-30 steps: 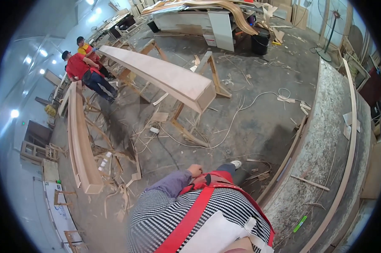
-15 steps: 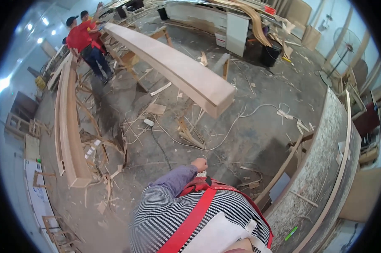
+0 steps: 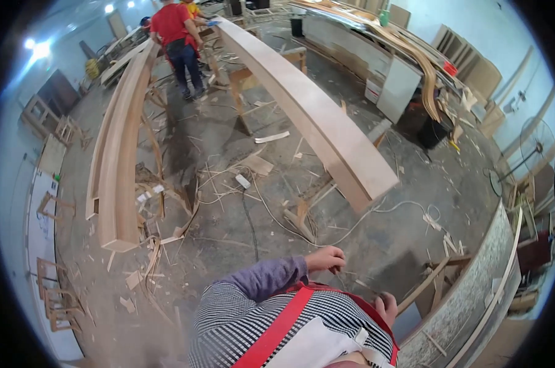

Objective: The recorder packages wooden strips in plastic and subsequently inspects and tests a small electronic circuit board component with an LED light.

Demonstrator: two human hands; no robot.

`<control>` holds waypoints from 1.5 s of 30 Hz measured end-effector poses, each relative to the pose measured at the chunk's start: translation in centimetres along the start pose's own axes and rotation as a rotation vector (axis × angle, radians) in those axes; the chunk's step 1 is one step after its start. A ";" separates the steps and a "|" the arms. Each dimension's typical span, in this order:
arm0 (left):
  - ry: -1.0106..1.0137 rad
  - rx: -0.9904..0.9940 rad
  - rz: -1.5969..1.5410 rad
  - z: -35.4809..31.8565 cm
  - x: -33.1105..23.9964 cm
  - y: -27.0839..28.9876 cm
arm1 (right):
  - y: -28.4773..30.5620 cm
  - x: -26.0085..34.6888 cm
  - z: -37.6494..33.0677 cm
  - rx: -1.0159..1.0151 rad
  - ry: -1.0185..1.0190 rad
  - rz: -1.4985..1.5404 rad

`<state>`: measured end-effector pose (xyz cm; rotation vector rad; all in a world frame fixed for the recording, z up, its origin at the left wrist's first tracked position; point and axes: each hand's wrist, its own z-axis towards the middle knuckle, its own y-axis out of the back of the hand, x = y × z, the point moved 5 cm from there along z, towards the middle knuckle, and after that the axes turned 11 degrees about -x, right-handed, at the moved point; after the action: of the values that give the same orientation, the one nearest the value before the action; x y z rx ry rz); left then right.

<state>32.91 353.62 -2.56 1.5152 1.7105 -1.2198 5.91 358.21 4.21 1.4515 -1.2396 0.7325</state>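
Note:
My left hand is in front of my waist, its fingers curled down and closed. Whatever may be inside them is hidden. Lower and to the right, my right hand shows beside the edge of my red apron. The apron hides part of that hand, and its grip cannot be made out. Neither hand touches the long pale wooden beam, whose near end lies ahead of my left hand. A second long moulded wooden piece rests at the left.
Wooden trestles support the beam. A cable with a white power strip crosses the floor among wood scraps. A person in red stands at the far end, another partly behind. A speckled board is close at right; a black bin stands farther off.
The view has swung left, so the beams and people appear farther right. My left hand has also shifted right in the picture, and my right hand has come into sight.

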 end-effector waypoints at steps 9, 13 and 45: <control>-0.131 0.202 -0.041 -7.0 -5.0 -0.4 | -12.4 10.3 -1.2 0.558 0.104 0.206; -0.065 0.199 -0.205 -6.1 -2.3 -0.3 | -12.8 9.9 -1.4 0.574 0.079 0.142; 0.098 0.374 -0.414 -7.2 -6.1 -3.3 | -9.7 10.7 -0.6 0.389 0.328 0.030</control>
<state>32.30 357.29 6.74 1.4849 2.0132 -1.7855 18.13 354.67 11.05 1.5434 -0.8980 1.2298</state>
